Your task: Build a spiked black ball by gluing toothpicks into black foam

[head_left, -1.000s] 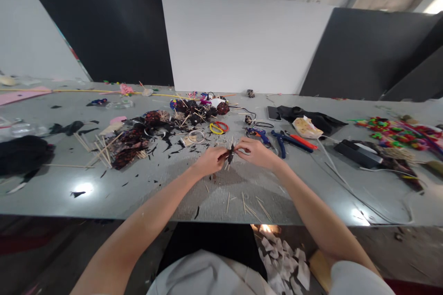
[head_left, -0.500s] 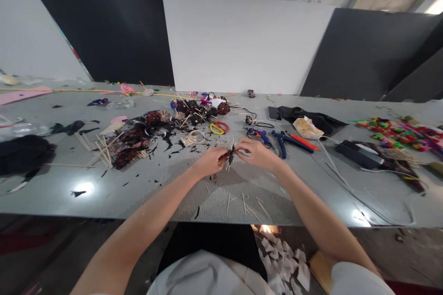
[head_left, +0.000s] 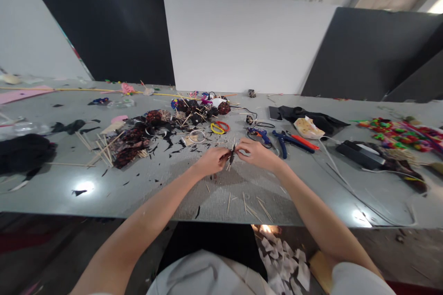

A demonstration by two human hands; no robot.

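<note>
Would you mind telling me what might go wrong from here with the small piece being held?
The left hand and right hand pinch a small dark piece with thin sticks, so a firm grip might snap one. Loose sticks near the front edge of the table could get brushed off.

Open counter (head_left: 114, 200) left of the left forearm (head_left: 157, 202)
Stick pile (head_left: 104, 151) stands beyond; pliers (head_left: 284, 142) and glue gun (head_left: 265, 136) crowd beyond the right hand (head_left: 255, 153).
</note>
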